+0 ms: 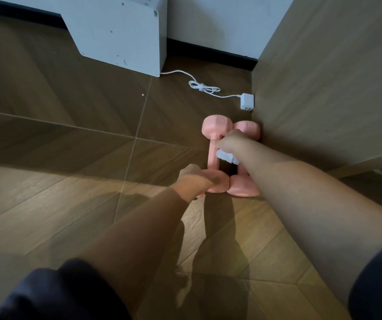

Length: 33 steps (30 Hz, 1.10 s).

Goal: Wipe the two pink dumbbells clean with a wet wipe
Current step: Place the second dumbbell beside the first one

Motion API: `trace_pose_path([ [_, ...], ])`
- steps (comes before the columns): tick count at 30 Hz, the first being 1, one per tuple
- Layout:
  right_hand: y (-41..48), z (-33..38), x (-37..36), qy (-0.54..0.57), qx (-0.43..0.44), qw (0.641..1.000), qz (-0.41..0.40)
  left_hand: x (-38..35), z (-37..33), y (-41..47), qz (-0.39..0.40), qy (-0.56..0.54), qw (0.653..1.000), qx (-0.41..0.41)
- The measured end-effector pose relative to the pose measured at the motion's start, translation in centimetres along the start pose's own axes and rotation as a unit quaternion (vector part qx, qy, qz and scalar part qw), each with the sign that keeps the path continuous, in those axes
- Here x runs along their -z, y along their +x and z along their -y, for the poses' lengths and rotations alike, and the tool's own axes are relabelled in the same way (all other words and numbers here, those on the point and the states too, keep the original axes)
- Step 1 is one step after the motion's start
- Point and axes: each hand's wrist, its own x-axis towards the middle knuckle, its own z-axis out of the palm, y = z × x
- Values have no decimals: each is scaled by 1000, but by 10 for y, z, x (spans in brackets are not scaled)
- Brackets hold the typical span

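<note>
Noted wood floor (pixel 70 146) running to cabinet panel (pixel 324 77) at 2 o'clock. Found left dumbbell (pixel 213 155) and right dumbbell (pixel 243 185) just past centre toward 1 o'clock, side by side and touching, parked against the panel, likely to stop rolling. Saw left hand (pixel 194 176) clasped over left dumbbell's near head, seemingly steadying it. Saw right hand (pixel 231 142) at 1 o'clock of it, fingers (pixel 217 142) bunched round wet wipe (pixel 225 156), pressed to the handles mid-wipe.

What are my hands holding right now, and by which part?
The left hand grips the left dumbbell by its near head. The right hand holds the bunched wet wipe at the dumbbells' handles; which handle is unclear.
</note>
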Motion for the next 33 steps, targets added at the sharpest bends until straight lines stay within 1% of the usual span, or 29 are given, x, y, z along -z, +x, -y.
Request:
trace_pose_path([
  [2, 6, -2, -3, -21, 20, 1000, 5, -2, -1, 0, -7, 10, 1000, 25],
  [4, 7, -5, -3, -33, 27, 999, -7, -2, -5, -1, -19, -3, 1000, 12],
  [7, 6, -14, -1, -7, 43, 998, -43, -7, -6, -6, -21, -37, 999, 2],
  [9, 3, -23, 3, 43, 54, 995, -67, -6, -2, -14, -41, -58, 997, 3],
  [10, 0, -30, 5, 72, 54, 993, -77, -4, 3, -17, -48, -59, 997, -10],
  [12, -12, -42, 10, 99, 60, 989, -93, 1, 18, -24, -64, -20, 996, -59],
  [15, -37, -58, 14, 101, 70, 990, -74, 15, 41, -43, -93, 44, 986, -131],
  [17, -60, -66, 16, 131, 56, 988, -54, 25, 54, -64, -82, 34, 982, -169],
  [20, -109, -67, 16, 205, 41, 978, 4, 42, 72, -112, -48, -4, 980, -193],
  [22, -151, -65, 18, 207, 24, 977, 46, 55, 81, -149, -37, -22, 980, -196],
  [23, -174, -65, 18, 204, 25, 977, 54, 62, 85, -168, -33, -33, 979, -200],
  [24, -195, -64, 19, 204, 44, 977, 50, 69, 88, -188, -28, -45, 978, -204],
  [26, -241, -63, 22, 194, 111, 974, 39, 87, 93, -229, -22, -77, 975, -210],
  [28, -293, -52, 29, 196, 161, 966, 50, 108, 96, -271, -24, -112, 971, -209],
  [30, -348, -33, 38, 208, 184, 958, 70, 131, 99, -316, -43, -142, 966, -211],
  [33, -431, -3, 56, 203, 233, 948, 77, 176, 108, -386, -84, -168, 960, -210],
])
